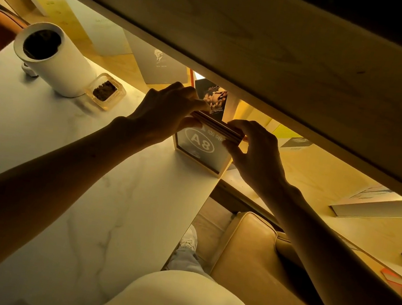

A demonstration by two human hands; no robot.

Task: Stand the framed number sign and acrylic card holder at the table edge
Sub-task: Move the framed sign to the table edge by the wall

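Both hands, left [168,107] and right [252,146], pinch the framed number sign [199,148] upright at the counter [86,188] corner; a white cylinder [53,59] and glass dish [105,91] stand well left

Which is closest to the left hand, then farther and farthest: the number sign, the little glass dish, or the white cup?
1. Number sign: the left hand holds its top edge.
2. Glass dish: farther left on the table.
3. White cup: farthest left.
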